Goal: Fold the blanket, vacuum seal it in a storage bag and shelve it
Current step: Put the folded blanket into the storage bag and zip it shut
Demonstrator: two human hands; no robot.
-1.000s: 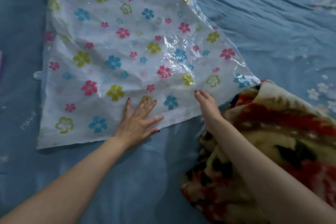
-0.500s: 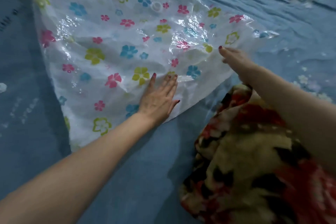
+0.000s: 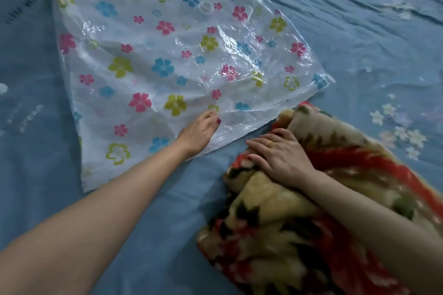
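A clear vacuum storage bag [image 3: 167, 55] printed with pink, blue and green flowers lies spread on the blue bed sheet, its round valve [image 3: 205, 7] near the top. My left hand [image 3: 199, 130] is at the bag's near edge, thumb on top and fingertips hidden under the plastic, pinching that edge. The folded blanket [image 3: 299, 223], cream with red, black and green patterns, lies at the lower right, just short of the bag's near edge. My right hand [image 3: 280, 158] rests flat on the blanket's near-left fold, fingers spread.
The blue bed sheet [image 3: 359, 31] with pale flower prints covers the whole surface and is wrinkled at the upper right. Bare sheet shows to the left of the bag and between my arms.
My right hand has come back from the bag's far right edge and landed on the blanket. My left hand went from lying flat on the bag to pinching its near edge.
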